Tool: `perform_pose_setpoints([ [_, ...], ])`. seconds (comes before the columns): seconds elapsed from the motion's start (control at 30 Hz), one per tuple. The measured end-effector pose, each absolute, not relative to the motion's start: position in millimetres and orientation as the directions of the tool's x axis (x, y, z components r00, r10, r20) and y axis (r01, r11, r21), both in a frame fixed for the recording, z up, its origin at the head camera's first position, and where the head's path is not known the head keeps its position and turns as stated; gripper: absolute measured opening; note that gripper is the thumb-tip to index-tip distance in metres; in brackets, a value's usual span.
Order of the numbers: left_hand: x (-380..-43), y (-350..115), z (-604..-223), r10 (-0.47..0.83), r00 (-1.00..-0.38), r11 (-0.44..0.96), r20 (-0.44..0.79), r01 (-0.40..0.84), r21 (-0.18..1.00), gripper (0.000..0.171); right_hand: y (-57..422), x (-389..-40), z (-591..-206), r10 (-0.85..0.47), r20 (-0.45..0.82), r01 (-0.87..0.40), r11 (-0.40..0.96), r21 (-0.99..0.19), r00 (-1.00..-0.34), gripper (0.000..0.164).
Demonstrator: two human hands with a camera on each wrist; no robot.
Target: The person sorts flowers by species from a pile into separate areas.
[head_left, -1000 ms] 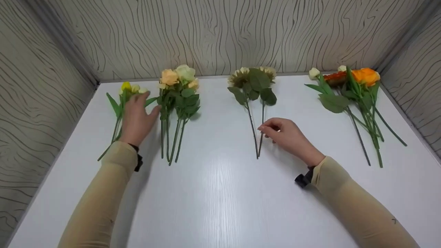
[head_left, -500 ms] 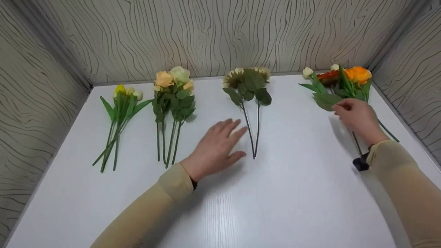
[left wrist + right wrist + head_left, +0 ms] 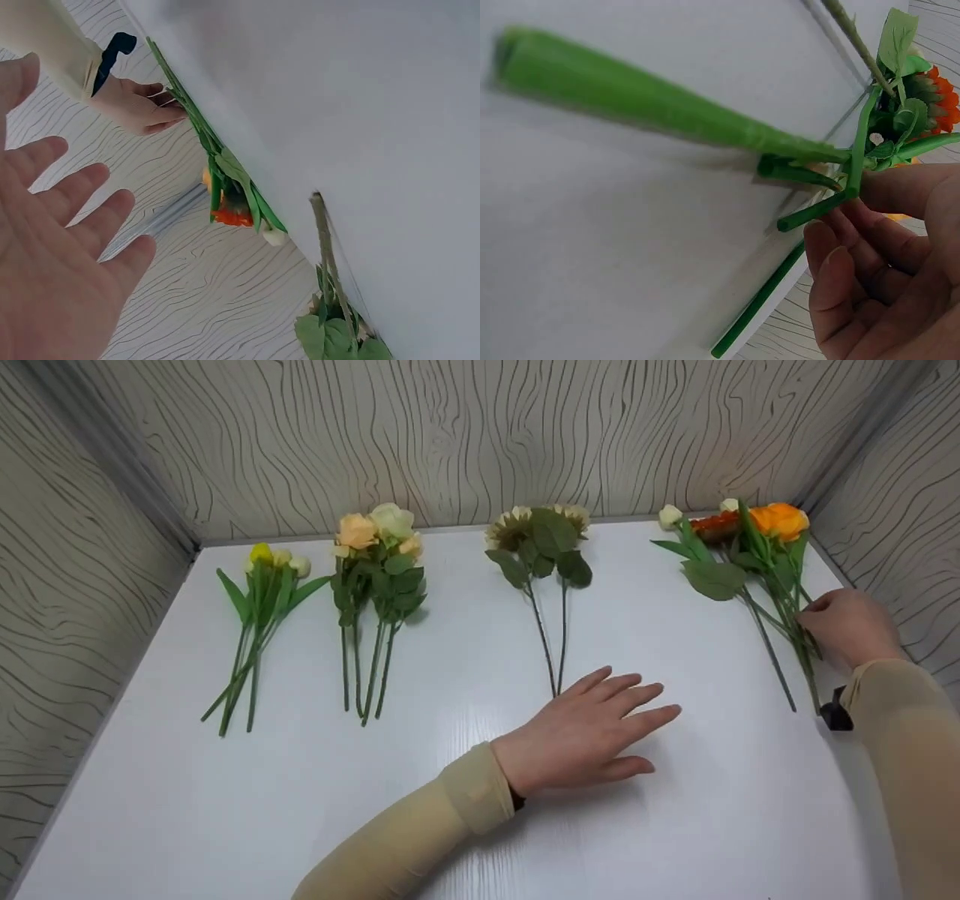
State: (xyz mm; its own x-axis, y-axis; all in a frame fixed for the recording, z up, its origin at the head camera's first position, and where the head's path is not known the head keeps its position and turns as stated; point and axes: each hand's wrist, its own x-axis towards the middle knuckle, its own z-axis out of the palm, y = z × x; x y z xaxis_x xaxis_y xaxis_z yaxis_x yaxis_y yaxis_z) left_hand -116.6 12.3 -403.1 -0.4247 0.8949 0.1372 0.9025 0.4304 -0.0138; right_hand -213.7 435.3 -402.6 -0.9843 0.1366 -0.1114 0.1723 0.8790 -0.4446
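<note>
Pinching stems point(image 3: 801, 651) of the orange bunch point(image 3: 752, 559) near the far right corner of the desk point(image 3: 225, 810), the right hand point(image 3: 851, 622) should probably nudge lightly, sparing the leaves; the left hand point(image 3: 585, 735) is spread, holding nothing

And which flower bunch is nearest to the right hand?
The rightmost bunch, with orange blooms: the right hand is at its stems; the others lie farther left.
</note>
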Motion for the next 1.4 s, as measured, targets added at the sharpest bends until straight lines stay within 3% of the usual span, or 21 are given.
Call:
perform_pose_setpoints([
  [0.2,-116,25,-403,0.894,-0.424,0.43,0.143,0.903,-0.014,0.066,437,-211,-403,0.135,-0.113,0.172,0.88,-0.443,-0.984,0.04],
  [0.53,-131,14,-407,0.844,-0.502,0.487,0.187,0.865,0.122,0.063,428,-205,-400,0.201,-0.066,0.205,0.823,-0.53,-0.977,0.05],
  [0.7,-139,6,-401,0.758,-0.556,0.483,0.342,0.83,0.28,0.053,409,-204,-396,0.214,-0.041,0.195,0.772,-0.605,-0.976,0.058],
  [0.8,-144,0,-396,0.643,-0.646,0.463,0.412,0.756,0.463,0.044,384,-202,-392,0.195,-0.062,0.187,0.732,-0.655,-0.979,0.064],
  [0.93,-151,-9,-391,0.471,-0.81,0.336,0.35,0.532,0.778,0.034,334,-195,-389,0.114,-0.075,0.132,0.661,-0.738,-0.991,0.057],
  [1.03,-158,-16,-389,0.367,-0.897,0.156,0.247,0.321,0.934,0.032,288,-187,-389,0.012,-0.041,0.04,0.605,-0.795,-0.999,0.047],
  [1.2,-171,-23,-392,0.221,-0.966,-0.111,0.133,0.111,0.988,0.04,219,-174,-389,-0.134,0.005,-0.076,0.53,-0.845,-0.991,0.038],
  [1.4,-177,-27,-394,0.121,-0.987,-0.282,0.109,0.071,0.957,0.036,172,-165,-394,-0.209,0.01,-0.106,0.45,-0.887,-0.978,0.03],
])
